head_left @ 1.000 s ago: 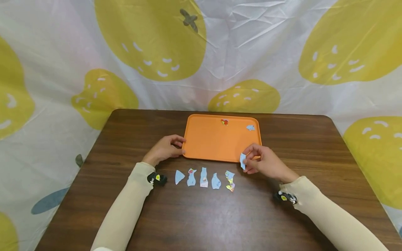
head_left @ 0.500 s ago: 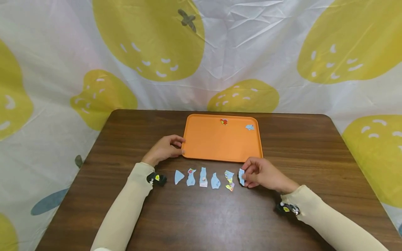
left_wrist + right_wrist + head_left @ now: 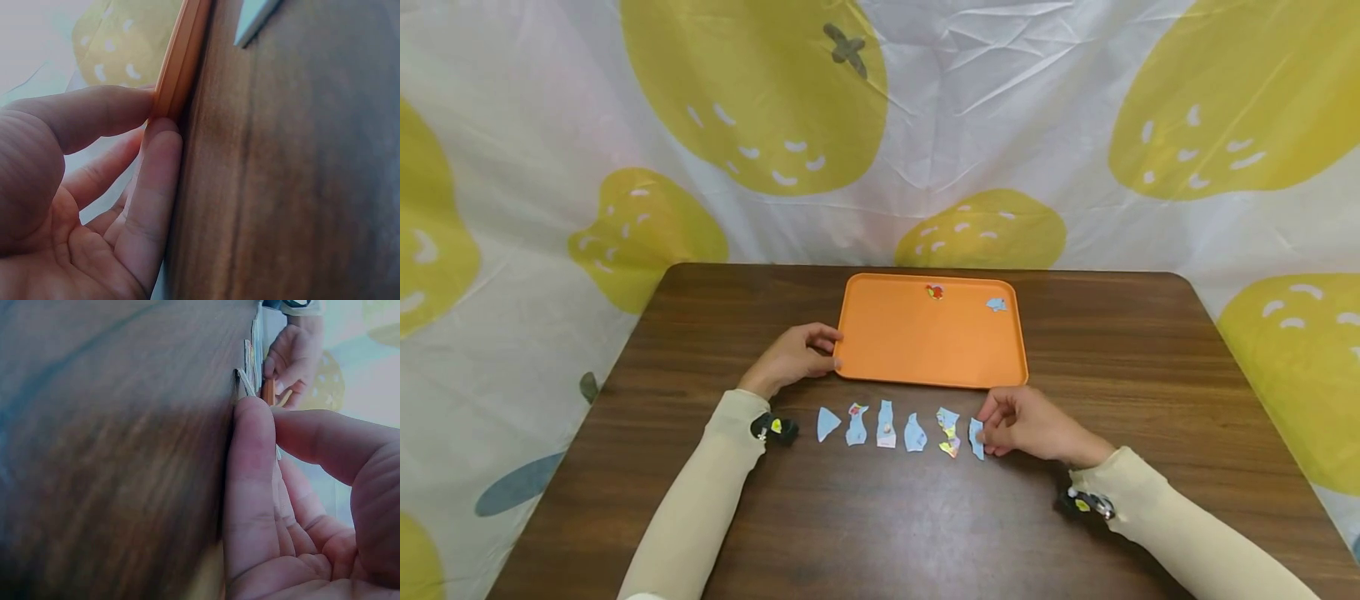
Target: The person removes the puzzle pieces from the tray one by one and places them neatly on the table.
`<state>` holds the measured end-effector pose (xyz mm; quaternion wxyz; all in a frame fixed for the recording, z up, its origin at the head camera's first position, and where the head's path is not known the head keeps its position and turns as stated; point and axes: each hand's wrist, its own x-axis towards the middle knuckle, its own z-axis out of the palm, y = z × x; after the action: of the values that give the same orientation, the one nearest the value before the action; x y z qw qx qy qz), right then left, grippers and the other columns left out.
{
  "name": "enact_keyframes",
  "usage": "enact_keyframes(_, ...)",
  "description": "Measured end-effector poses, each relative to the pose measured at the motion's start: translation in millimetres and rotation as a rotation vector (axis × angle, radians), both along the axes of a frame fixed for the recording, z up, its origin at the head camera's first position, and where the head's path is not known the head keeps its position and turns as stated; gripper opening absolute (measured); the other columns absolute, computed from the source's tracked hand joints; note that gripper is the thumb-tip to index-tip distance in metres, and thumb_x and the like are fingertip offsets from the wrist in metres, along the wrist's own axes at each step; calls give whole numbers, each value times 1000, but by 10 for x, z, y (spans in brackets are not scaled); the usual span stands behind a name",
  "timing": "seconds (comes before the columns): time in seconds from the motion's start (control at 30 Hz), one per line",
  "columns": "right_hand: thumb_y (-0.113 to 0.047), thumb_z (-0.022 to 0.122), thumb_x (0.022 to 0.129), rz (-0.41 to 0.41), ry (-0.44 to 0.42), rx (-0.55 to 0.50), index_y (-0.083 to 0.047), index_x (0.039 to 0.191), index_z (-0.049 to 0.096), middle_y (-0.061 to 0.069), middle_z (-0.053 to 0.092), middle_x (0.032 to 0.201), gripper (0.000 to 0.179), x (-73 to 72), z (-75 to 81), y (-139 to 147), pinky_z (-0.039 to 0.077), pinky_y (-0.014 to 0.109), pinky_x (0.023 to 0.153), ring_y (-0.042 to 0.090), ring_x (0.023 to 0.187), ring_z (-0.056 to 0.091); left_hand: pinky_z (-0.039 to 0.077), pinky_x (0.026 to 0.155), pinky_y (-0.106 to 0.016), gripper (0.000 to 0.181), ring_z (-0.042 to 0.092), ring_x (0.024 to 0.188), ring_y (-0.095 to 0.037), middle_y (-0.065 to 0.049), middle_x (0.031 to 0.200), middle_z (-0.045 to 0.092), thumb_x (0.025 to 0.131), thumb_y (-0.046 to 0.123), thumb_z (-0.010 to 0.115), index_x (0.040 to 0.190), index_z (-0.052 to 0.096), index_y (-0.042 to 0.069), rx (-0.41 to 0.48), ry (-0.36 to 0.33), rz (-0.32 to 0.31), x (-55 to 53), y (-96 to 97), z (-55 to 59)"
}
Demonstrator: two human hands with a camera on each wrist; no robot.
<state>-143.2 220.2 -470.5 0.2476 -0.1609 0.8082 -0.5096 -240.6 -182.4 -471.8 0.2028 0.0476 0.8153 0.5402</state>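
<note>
At the right end of a row of light-blue puzzle pieces, my right hand [image 3: 1033, 423] pinches a narrow light-blue puzzle piece [image 3: 976, 438] between thumb and fingers, low over the tabletop. In the right wrist view the fingers hide most of that piece. To its left lie a piece with yellow patches [image 3: 949, 432], a rounded piece [image 3: 915, 433], a tall piece with a pinkish end [image 3: 886, 424] and others. My left hand [image 3: 793, 357] grips the left edge of the orange tray [image 3: 925, 337] near its front corner, as the left wrist view shows close up.
Inside the tray, near its far side, are a small red piece [image 3: 935, 292] and a light-blue piece [image 3: 996, 305]. The brown wooden table [image 3: 880, 533] carries everything, and a white curtain with yellow fruit prints [image 3: 760, 100] hangs behind it.
My right hand has brought the narrow puzzle piece from the tray's front right corner toward me, down into line with the row. The left hand stays at the tray's edge.
</note>
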Motion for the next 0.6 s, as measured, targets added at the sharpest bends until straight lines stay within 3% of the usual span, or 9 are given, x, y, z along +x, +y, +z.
enact_keyframes(0.43,-3,80,89,-2,42,33,3,99,65,13,71,80,19,12,57,-36,64,34,61,22,67,72,62,84,-28,48,65,98,-20,-13,119,62,91,10,83,136,67,9,19,15,-9,-10,-7,-25)
enact_keyframes(0.6,-7,82,90,-17,100,38,2,102,66,12,71,82,23,-34,130,-35,63,35,61,22,68,71,62,83,-28,48,65,97,-20,-13,119,62,91,10,83,136,67,9,22,15,-9,-10,-21,-34)
